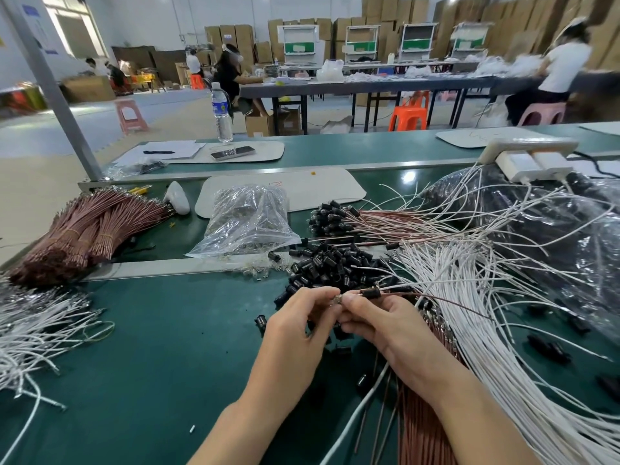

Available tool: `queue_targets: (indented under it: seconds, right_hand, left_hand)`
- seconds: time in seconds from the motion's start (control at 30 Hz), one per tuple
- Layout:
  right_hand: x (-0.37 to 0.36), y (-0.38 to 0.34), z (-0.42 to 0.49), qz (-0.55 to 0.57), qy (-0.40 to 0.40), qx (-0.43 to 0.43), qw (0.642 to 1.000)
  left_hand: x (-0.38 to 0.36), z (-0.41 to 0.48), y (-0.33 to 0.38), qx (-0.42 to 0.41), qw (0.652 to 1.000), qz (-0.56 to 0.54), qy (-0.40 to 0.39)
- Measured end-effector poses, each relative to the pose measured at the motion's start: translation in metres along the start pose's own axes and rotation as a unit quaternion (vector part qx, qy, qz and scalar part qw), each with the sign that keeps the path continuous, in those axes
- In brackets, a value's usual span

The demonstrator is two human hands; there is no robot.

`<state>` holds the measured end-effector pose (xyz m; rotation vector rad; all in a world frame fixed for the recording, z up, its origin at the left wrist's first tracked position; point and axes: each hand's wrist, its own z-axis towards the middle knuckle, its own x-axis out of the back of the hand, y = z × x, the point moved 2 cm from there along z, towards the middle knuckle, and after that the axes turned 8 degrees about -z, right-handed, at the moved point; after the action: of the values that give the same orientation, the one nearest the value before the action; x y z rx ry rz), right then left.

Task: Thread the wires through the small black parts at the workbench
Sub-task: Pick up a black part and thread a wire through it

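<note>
My left hand (298,325) and my right hand (379,322) meet fingertip to fingertip above the green bench (151,347). Between them they pinch a small metal terminal (337,301) at the end of a brown wire (446,302). A small black part (370,293) sits on that wire just right of my right thumb, with a white wire running out beside it. Behind my hands lies a heap of loose black parts (330,266). A fan of white wires (469,297) spreads to the right. Finished wires with black parts (339,219) lie further back.
Bundles of brown wires (84,233) lie at the left, loose white wires (30,330) at the near left. A clear bag of parts (248,219) stands mid-bench, a large dark plastic bag (553,236) at the right. A water bottle (221,112) and a power strip (526,156) stand behind.
</note>
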<state>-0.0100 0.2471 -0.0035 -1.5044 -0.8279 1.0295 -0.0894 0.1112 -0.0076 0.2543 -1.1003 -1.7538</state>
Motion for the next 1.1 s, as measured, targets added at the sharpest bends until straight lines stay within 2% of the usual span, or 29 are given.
queue_targets:
  seconds: [0.13, 0.5, 0.7, 1.1]
  right_hand:
    - [-0.0009, 0.0003, 0.0001, 0.000, 0.003, -0.009, 1.000]
    - [-0.0026, -0.0034, -0.0032, 0.018, -0.005, -0.030, 0.999]
    - [-0.0044, -0.0040, -0.0046, 0.060, -0.014, -0.046, 0.997]
    - [-0.0021, -0.0026, -0.0013, 0.050, 0.010, -0.028, 0.998]
  left_hand:
    - [0.0063, 0.0007, -0.0022, -0.041, 0.997, 0.069, -0.002]
    - [0.0075, -0.0008, 0.0010, -0.088, 0.988, 0.122, 0.015]
    - [0.0062, -0.0014, -0.0006, -0.075, 0.992, 0.103, 0.009]
    - [0.0072, 0.0000, 0.0036, -0.070, 0.991, 0.112, 0.012]
